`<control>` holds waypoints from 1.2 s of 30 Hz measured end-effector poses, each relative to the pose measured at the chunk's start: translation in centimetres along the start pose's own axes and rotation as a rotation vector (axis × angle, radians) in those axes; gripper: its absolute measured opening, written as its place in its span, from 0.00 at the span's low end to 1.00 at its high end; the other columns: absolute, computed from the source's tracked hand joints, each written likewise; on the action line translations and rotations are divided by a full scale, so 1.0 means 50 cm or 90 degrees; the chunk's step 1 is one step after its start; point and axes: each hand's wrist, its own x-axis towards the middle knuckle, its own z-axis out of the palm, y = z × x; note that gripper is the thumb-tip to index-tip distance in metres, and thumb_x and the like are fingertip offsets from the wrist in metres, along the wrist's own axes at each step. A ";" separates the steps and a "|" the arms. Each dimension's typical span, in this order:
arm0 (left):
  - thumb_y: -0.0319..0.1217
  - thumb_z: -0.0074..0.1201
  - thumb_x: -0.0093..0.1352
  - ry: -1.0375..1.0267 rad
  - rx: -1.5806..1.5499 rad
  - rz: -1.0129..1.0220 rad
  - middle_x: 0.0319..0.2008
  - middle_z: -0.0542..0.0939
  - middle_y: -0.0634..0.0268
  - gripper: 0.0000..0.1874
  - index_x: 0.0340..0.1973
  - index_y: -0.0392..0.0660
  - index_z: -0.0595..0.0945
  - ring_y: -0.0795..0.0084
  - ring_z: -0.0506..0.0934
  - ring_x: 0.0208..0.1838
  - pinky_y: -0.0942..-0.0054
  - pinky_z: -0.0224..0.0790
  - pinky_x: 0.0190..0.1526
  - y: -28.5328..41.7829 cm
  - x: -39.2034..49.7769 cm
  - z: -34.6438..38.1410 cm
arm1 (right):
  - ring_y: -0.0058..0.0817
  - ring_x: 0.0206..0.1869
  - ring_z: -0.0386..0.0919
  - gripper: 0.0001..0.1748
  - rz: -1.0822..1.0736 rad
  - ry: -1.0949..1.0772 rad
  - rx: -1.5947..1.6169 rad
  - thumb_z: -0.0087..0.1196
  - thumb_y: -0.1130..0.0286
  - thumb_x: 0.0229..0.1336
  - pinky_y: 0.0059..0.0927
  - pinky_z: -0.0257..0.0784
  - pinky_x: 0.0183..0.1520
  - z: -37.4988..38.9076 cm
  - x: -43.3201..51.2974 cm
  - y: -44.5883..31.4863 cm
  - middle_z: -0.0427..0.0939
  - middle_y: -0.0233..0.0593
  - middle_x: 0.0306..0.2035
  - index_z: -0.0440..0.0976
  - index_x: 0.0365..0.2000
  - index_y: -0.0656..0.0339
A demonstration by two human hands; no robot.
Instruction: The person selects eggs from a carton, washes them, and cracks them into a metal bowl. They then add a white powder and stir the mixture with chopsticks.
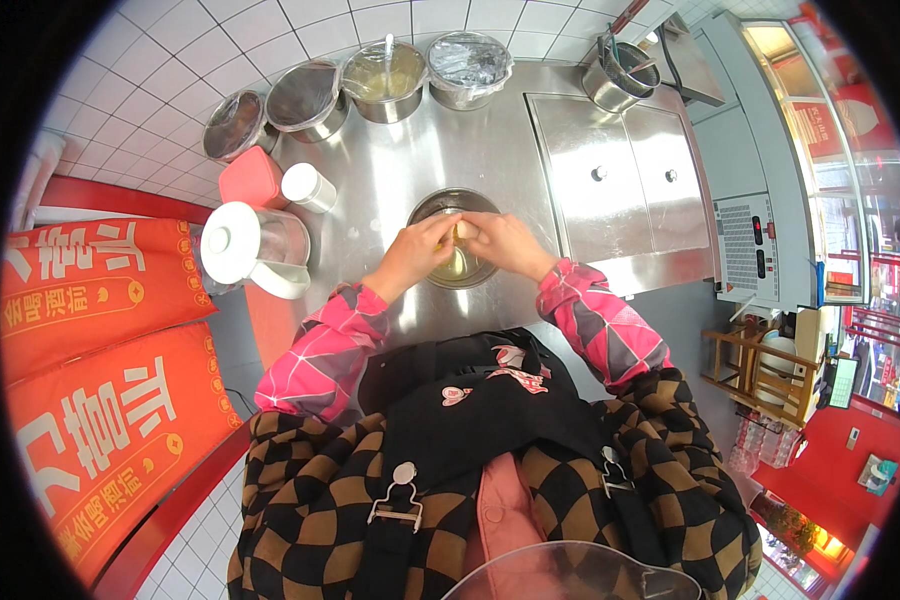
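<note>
Above a round stainless steel bowl (422, 212), my left hand (422, 246) and my right hand (511, 244) meet at the fingertips. Between them is a pale eggshell (465, 229), mostly covered by the fingers; it looks cracked, with something yellowish at its left side. Clear, yellowish liquid egg (457, 264) shows in the bowl beneath. My fingers hide part of the bowl's inside. The bowl stands on a stainless steel worktop (390, 169), in front of my black apron (480, 420).
Several film-covered metal pots line the tiled wall, including one with a spoon (385, 82). To the left are a lidded pitcher (255, 247), a white canister (309, 187) and a red container (251, 178). A strainer pot (621, 79) stands back right, behind steel lids (607, 180).
</note>
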 end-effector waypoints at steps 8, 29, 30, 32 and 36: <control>0.28 0.54 0.64 -0.103 0.012 0.101 0.44 0.80 0.58 0.17 0.50 0.46 0.78 0.56 0.80 0.38 0.64 0.75 0.40 -0.021 0.010 -0.035 | 0.48 0.38 0.78 0.20 -0.159 -0.037 -0.052 0.56 0.66 0.47 0.46 0.74 0.40 -0.028 0.008 0.036 0.80 0.44 0.37 0.75 0.45 0.51; 0.36 0.54 0.65 -0.046 0.233 0.148 0.40 0.79 0.71 0.10 0.41 0.51 0.79 0.64 0.80 0.36 0.67 0.74 0.32 0.124 0.040 -0.171 | 0.39 0.32 0.80 0.07 -0.247 -0.085 -0.453 0.58 0.67 0.43 0.39 0.76 0.32 -0.186 0.017 -0.134 0.79 0.38 0.28 0.78 0.27 0.56; 0.36 0.53 0.66 -0.034 0.238 0.156 0.38 0.79 0.71 0.09 0.40 0.51 0.80 0.64 0.80 0.35 0.67 0.75 0.31 0.136 0.041 -0.181 | 0.39 0.32 0.80 0.07 -0.250 -0.076 -0.458 0.58 0.68 0.43 0.39 0.75 0.31 -0.196 0.012 -0.150 0.79 0.38 0.28 0.78 0.27 0.56; 0.35 0.56 0.64 -0.040 0.248 0.157 0.42 0.79 0.73 0.12 0.44 0.52 0.79 0.65 0.80 0.36 0.70 0.74 0.31 0.157 0.044 -0.203 | 0.38 0.32 0.80 0.07 -0.258 -0.062 -0.464 0.58 0.68 0.44 0.38 0.75 0.31 -0.215 0.004 -0.177 0.79 0.38 0.28 0.78 0.28 0.56; 0.34 0.58 0.61 -0.010 0.245 0.172 0.46 0.79 0.74 0.16 0.46 0.54 0.79 0.65 0.79 0.37 0.72 0.74 0.32 0.181 0.043 -0.236 | 0.38 0.32 0.80 0.08 -0.263 -0.039 -0.472 0.58 0.66 0.44 0.38 0.76 0.31 -0.244 -0.012 -0.205 0.78 0.38 0.27 0.78 0.28 0.56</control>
